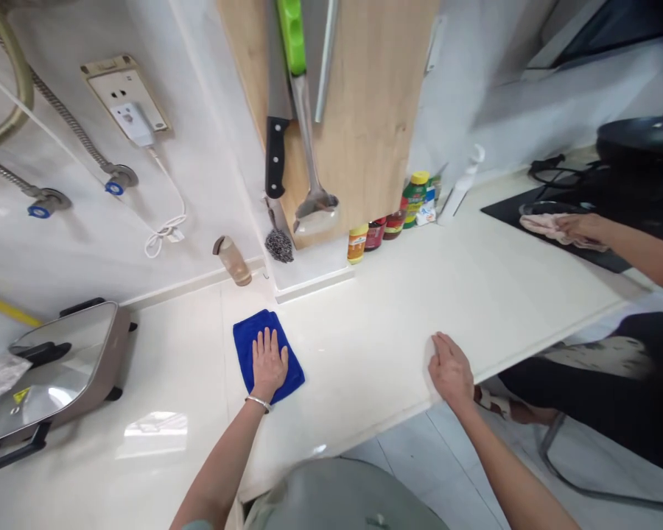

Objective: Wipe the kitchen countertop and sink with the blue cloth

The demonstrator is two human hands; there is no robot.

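My left hand [269, 362], with a bracelet at the wrist, lies flat with fingers spread on a folded blue cloth [243, 340]. The cloth rests on the white countertop [376, 324], a little in front of the wall corner. My right hand [451, 370] rests near the front edge of the countertop, its fingers pressed together; whatever they may hold is hidden.
An electric pan [82, 353] with a glass lid stands at left. A brown bottle [234, 260] and several jars [376, 233] line the wall. At right, another person's hand [580, 228] holds a pale cloth [546, 225] on the black cooktop [508, 211].
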